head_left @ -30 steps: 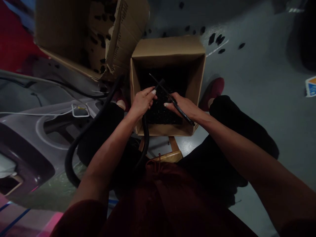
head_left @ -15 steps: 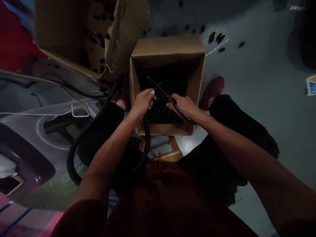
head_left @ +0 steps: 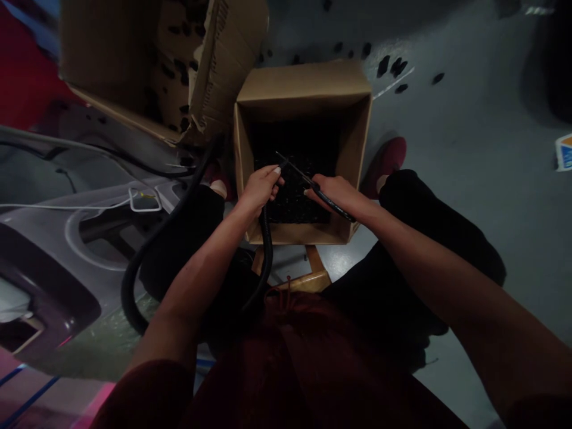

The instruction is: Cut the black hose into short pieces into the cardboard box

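Observation:
My left hand (head_left: 261, 187) is closed round a black hose (head_left: 267, 238), its short end poking out above my thumb. From below that hand the hose hangs past the box's front edge towards my lap. My right hand (head_left: 333, 192) grips scissors (head_left: 304, 176) with dark handles, the blades pointing up and left. Near their tips the blades meet the hose end; whether they are cutting into it I cannot make out. Both hands hover over an open cardboard box (head_left: 304, 83) standing between my feet. Many small black pieces (head_left: 297, 199) lie inside it, poorly lit.
At upper left a larger torn cardboard box (head_left: 236, 53) holds scattered black bits. More black bits (head_left: 397, 67) lie on the grey floor (head_left: 447, 131). A grey plastic object (head_left: 111, 220) with a white cable is at left. Beneath the near box shows a wooden stool (head_left: 308, 283).
The scissors have shifted slightly down and right, their blades coming closer together at the hose end. My left hand has moved very little and still holds the hose.

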### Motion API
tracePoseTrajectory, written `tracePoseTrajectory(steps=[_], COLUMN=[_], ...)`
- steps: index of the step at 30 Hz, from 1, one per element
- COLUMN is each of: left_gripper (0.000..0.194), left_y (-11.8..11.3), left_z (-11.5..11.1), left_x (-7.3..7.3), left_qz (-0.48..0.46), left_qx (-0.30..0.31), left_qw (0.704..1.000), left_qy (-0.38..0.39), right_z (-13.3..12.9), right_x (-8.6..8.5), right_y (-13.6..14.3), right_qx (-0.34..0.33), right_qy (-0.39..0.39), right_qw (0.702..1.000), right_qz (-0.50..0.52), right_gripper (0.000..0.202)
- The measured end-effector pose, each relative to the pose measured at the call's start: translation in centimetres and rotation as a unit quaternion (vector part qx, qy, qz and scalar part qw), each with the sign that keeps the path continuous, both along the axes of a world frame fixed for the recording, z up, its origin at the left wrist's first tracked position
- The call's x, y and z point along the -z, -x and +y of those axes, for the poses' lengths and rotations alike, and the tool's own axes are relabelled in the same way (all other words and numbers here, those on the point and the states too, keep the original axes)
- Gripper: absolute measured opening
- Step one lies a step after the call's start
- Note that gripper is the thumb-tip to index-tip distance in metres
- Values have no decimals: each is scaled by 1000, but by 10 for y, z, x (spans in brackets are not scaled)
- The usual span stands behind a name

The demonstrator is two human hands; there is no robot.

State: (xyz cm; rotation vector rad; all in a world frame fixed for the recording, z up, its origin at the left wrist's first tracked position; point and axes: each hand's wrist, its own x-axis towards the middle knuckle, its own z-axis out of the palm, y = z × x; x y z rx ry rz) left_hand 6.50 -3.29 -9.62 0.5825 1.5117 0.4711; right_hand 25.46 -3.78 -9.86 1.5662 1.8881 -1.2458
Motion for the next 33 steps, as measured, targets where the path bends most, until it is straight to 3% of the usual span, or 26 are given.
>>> tracePoseTrajectory(steps=[8, 12, 16, 20, 23, 27, 33], left_gripper=[14, 16, 15, 31, 33, 21, 15], left_y=[-2, -1, -2, -1, 0, 2, 4], left_z=[7, 8, 5, 5, 8, 14, 16], left_x=[-12, -11, -9, -12, -14, -14, -12], left_qz=[-28, -41, -49, -56, -54, -40, -24], left_qx=[-35, -44, -44, -37, -67, -124, -128], left_qw=[999, 998, 998, 997, 996, 991, 991], left_qy=[24, 29, 26, 32, 31, 8, -5], right_z=[6, 7, 7, 8, 10, 9, 9], right_x=[0, 1, 2, -2, -7, -10, -11], right_y=[-7, -5, -3, -2, -3, -2, -1], right_qx=[28, 38, 89, 125, 108, 75, 41], right_qy=[6, 10, 16, 17, 3, -1, 35], right_qw=[1000, 999, 994, 987, 990, 996, 997], right_qz=[0, 19, 60, 103, 88, 56, 52], right_gripper=[49, 50, 46, 46, 47, 51, 53])
